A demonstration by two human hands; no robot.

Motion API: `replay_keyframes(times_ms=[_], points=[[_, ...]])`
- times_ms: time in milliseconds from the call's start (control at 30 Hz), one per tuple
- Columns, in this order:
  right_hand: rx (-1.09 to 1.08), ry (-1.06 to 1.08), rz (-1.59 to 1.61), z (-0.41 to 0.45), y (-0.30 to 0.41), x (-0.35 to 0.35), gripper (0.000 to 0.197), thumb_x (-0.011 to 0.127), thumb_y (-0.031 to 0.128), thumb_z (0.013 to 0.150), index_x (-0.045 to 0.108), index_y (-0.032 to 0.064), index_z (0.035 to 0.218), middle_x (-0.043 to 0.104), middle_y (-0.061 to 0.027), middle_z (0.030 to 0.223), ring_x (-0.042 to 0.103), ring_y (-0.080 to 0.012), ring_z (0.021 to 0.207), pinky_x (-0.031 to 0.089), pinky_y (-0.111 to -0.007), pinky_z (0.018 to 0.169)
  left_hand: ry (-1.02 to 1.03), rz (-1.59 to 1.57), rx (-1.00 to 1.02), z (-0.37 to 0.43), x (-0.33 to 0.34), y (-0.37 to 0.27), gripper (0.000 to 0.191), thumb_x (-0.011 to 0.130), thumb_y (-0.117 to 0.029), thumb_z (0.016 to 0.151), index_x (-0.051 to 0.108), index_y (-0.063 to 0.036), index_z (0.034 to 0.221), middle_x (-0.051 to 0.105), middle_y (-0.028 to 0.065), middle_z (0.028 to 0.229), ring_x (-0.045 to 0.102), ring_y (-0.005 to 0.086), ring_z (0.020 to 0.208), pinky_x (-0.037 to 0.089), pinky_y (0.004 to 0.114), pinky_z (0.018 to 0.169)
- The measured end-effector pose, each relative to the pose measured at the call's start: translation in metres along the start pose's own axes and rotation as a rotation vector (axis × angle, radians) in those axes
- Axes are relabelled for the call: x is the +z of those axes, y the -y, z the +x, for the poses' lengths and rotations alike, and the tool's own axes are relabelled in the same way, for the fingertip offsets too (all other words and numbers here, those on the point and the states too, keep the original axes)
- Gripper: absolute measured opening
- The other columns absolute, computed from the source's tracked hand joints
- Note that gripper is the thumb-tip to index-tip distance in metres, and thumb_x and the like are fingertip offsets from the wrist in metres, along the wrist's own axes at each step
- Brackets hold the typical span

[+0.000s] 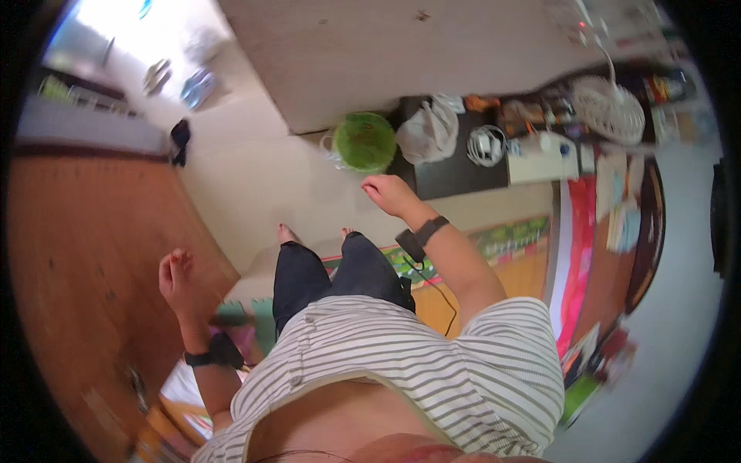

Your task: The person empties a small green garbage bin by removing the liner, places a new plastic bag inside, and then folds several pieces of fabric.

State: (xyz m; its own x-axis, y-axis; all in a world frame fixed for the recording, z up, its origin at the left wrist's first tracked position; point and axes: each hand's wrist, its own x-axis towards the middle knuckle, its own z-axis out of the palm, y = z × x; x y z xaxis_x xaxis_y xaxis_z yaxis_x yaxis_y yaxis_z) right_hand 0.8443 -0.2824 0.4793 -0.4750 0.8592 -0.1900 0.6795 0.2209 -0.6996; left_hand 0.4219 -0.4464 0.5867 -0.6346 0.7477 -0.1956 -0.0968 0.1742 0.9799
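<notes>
My left hand point(176, 276), blurred, is raised at the left in front of a reddish-brown wooden door point(87, 243), with its fingers curled; I cannot tell whether it holds anything. My right hand point(386, 192) is bent into a loose fist near the picture's middle, with nothing seen in it. Just beyond it is a round green bin or basket point(365, 142). Black bands with small dark boxes are strapped to both wrists. To the right of the green container, a whitish plastic bag point(429, 133) and a coiled white cable point(486, 146) lie on a dark low cabinet point(451, 179).
A white basket point(608, 110) and assorted small items crowd the cabinet's right part. A patterned mat point(509, 240) lies on the floor by my legs. Shoes point(198, 88) rest on the pale floor beyond the doorway, and a dark object point(180, 142) is by the door's edge.
</notes>
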Motion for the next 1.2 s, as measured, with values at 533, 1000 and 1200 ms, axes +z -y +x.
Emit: replay_keyframes(times_ms=[533, 1000, 1200], points=[[0.905, -0.5, -0.336, 0.08, -0.269, -0.008, 0.056, 0.064, 0.029, 0.078, 0.046, 0.0162, 0.129, 0.024, -0.0141, 0.143, 0.042, -0.0316, 0.122, 0.04, -0.052, 0.091, 0.642, 0.404, -0.38, 0.083, 0.197, 0.157, 0.022, 0.051, -0.017, 0.093, 0.061, 0.0026, 0.097, 0.065, 0.0073, 0.089, 0.061, 0.0139, 0.082, 0.047, 0.025, 0.071], [0.325, -0.174, 0.425, 0.145, -0.031, 0.024, 0.039, 0.062, 0.022, 0.083, 0.056, -0.0007, 0.114, 0.064, -0.0132, 0.103, 0.059, -0.0209, 0.095, 0.045, -0.031, 0.083, 0.658, 0.152, -0.428, 0.081, 0.244, 0.123, 0.035, 0.051, -0.025, 0.091, 0.051, -0.0042, 0.12, 0.06, 0.0063, 0.11, 0.058, 0.0161, 0.099, 0.047, 0.028, 0.081], [-0.03, 0.362, 0.856, 0.179, 0.129, 0.078, 0.034, 0.059, 0.014, 0.086, 0.053, 0.0033, 0.118, 0.06, -0.0048, 0.11, 0.055, -0.0129, 0.1, 0.044, -0.029, 0.087, 0.319, -0.411, -0.808, 0.127, 0.16, 0.075, 0.044, 0.047, -0.04, 0.093, 0.048, -0.0098, 0.125, 0.057, 0.0064, 0.116, 0.055, 0.0191, 0.108, 0.046, 0.036, 0.088]])
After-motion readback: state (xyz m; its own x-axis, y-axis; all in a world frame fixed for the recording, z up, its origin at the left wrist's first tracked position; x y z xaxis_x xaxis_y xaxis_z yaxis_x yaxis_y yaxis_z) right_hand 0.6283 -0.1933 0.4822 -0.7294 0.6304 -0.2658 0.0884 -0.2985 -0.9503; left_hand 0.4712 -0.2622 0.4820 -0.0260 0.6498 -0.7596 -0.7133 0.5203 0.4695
